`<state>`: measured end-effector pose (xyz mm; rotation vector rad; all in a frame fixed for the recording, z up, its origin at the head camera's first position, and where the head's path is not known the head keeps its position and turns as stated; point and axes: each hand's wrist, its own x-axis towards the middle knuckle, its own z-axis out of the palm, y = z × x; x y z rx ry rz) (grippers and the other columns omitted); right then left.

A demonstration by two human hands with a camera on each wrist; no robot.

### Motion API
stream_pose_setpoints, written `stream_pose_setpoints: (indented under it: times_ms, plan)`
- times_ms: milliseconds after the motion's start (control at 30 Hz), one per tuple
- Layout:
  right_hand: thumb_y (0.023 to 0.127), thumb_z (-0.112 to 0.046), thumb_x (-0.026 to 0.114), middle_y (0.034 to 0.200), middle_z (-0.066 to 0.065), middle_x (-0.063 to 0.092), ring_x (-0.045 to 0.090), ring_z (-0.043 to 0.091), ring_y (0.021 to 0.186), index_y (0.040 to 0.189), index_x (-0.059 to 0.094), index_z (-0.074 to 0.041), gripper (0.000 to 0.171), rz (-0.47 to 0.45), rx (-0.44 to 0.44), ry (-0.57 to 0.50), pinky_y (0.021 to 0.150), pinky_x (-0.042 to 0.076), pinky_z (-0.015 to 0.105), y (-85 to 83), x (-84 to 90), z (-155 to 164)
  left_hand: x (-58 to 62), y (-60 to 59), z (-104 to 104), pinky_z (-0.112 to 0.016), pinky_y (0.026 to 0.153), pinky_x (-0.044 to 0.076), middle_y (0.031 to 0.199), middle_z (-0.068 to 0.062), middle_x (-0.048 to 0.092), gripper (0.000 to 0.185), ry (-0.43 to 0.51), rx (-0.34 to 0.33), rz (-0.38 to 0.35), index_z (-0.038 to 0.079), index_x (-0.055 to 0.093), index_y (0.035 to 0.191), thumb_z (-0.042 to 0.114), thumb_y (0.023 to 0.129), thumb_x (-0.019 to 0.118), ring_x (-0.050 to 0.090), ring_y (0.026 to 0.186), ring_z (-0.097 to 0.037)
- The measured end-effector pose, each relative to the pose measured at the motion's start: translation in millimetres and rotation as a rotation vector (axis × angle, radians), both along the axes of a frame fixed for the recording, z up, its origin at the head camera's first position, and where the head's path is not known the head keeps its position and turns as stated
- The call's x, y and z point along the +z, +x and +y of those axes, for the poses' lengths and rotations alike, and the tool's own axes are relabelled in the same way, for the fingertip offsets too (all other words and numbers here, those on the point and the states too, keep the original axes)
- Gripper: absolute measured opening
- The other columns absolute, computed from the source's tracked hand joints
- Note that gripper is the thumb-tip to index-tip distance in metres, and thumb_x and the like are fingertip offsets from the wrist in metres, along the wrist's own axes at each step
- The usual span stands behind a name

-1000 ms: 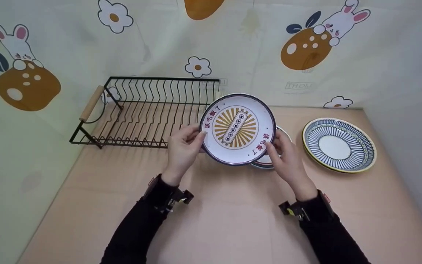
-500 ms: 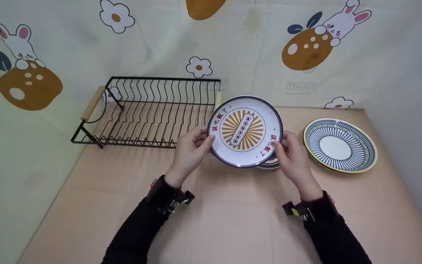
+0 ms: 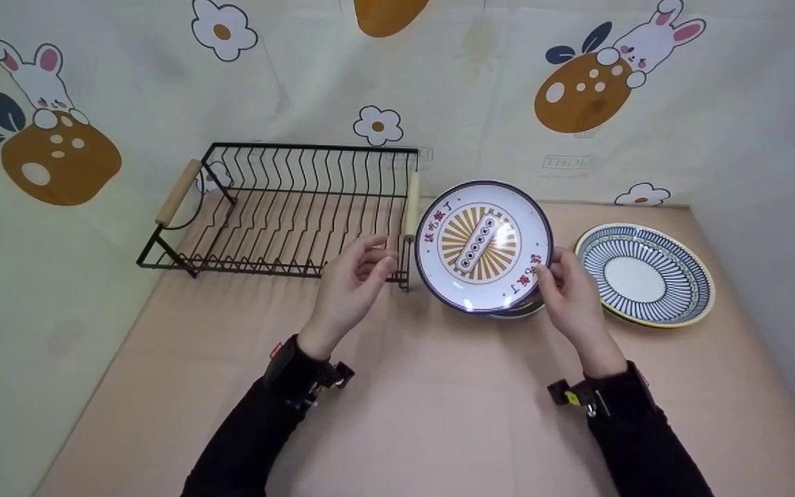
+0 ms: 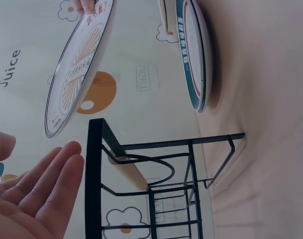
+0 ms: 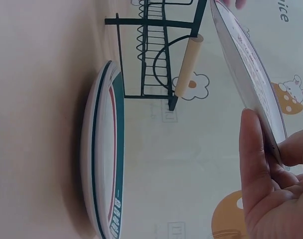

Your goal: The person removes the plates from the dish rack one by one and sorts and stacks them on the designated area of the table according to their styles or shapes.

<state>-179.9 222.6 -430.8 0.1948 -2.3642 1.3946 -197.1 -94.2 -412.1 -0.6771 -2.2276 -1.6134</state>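
My right hand (image 3: 575,290) pinches the right edge of a round white plate (image 3: 484,248) with a dark rim, a gold sunburst and red characters. In the right wrist view the plate (image 5: 248,69) is raised and tilted, thumb on its face and fingers (image 5: 255,154) underneath. My left hand (image 3: 349,290) is off the plate, left of its edge, fingers loosely bent and holding nothing. The left wrist view has that hand (image 4: 37,199) beside the rack's end. Below the raised plate, a green-rimmed plate (image 5: 101,149) lies on the table, mostly hidden in the head view.
A black wire dish rack (image 3: 287,207) with wooden handles stands at the back left. Blue-and-white patterned plates with a yellow rim (image 3: 646,276) lie stacked at the right. A patterned cloth wall (image 3: 466,90) rises behind the table (image 3: 439,414).
The plate has moved to the right with my right hand. My left hand has let go of its left edge and drawn away to the left.
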Motion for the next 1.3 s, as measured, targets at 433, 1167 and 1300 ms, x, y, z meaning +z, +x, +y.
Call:
stream_pose_setpoints:
  times_ms: [433,1167,1300]
  plan:
    - [0.099,0.002,0.051,0.093,0.026,0.067,0.061,0.002,0.069,0.124,0.050,0.013,0.027,-0.130,0.005,-0.050,0.062,0.054,0.018,-1.4,-4.7,13,-1.6,9.2,-15,-0.037,0.079,0.058,0.109,-0.011,0.071,0.034,-0.030,-0.001,0.028,-0.005,0.055,0.129,0.005,0.097,0.061,0.069,0.095,-0.017]
    - [0.100,-0.003,0.046,0.097,0.030,0.066,0.062,0.008,0.067,0.126,0.046,0.015,0.032,-0.285,-0.019,0.024,0.064,0.059,0.033,-7.7,-16.7,35,-9.7,21.2,-38,-0.029,0.077,0.057,0.106,-0.011,0.072,0.032,-0.180,0.055,0.105,-0.005,0.057,0.126,0.005,0.096,0.063,0.069,0.092,-0.019]
    - [0.100,-0.004,0.045,0.095,0.028,0.067,0.063,0.013,0.067,0.124,0.046,0.015,0.031,-0.313,-0.023,0.032,0.062,0.059,0.030,-9.1,-19.3,38,-10.9,22.6,-43,-0.029,0.078,0.057,0.107,-0.012,0.071,0.033,-0.199,0.060,0.122,-0.005,0.056,0.126,0.005,0.096,0.063,0.069,0.094,-0.020]
